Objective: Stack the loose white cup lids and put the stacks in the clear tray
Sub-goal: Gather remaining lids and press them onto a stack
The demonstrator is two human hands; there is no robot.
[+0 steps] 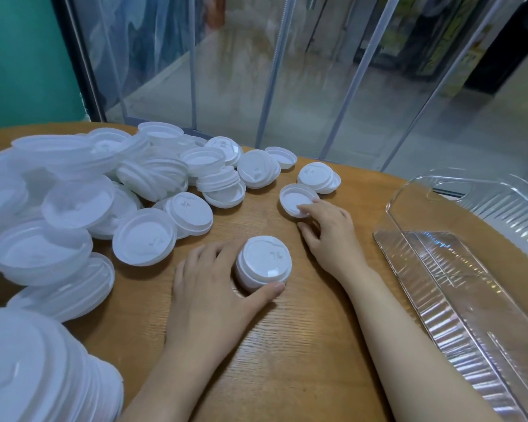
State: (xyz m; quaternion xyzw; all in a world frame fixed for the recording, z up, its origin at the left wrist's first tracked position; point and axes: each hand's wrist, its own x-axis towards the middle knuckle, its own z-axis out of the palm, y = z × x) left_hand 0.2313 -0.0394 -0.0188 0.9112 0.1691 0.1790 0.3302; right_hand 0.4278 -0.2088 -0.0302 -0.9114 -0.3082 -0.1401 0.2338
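A short stack of white lids [263, 263] stands on the wooden table near the middle. My left hand [214, 287] curls around it, thumb at its front and fingers at its left side. My right hand [329, 229] reaches forward, and its fingertips pinch the near rim of a single upturned lid [294, 198]. Just beyond that lid lie two overlapping lids [317, 177]. A big heap of loose white lids [110, 190] covers the left of the table. The clear ribbed tray [457, 269] sits at the right with no lids inside.
A tall stack of lids [34, 370] looms at the bottom left, close to the camera. The table's [287, 345] curved far edge runs behind the lids, with clear plastic curtain strips [272, 71] beyond. Bare wood lies between my forearms.
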